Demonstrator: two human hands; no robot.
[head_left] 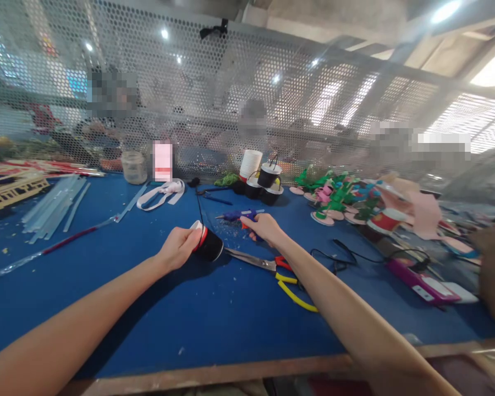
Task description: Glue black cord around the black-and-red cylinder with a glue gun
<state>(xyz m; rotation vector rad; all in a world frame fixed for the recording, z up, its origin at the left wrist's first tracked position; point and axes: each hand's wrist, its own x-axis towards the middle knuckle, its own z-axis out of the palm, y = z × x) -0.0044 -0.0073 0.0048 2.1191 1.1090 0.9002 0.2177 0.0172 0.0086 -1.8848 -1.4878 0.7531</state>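
My left hand (179, 247) is closed around the open end of a small paper cup (209, 245), which lies tilted on its side and is wrapped in black. A thin black strand rises from the cup near my fingers. My right hand (265, 226) grips a blue hot glue gun (233, 216) with an orange trigger, its nozzle pointing left above the blue table. Just below, scissors (251, 259) with red and yellow handles lie with their blade tips close to the cup's base; my right forearm partly covers the handles.
Glue sticks (51, 206), a white ribbon (160, 195) and a glass jar (134, 168) are at the left. Black cups with handles (269, 175) and a white cup stack (251, 164) stand at the back. Green craft pieces (334, 192) and a purple power strip (423, 283) lie right.
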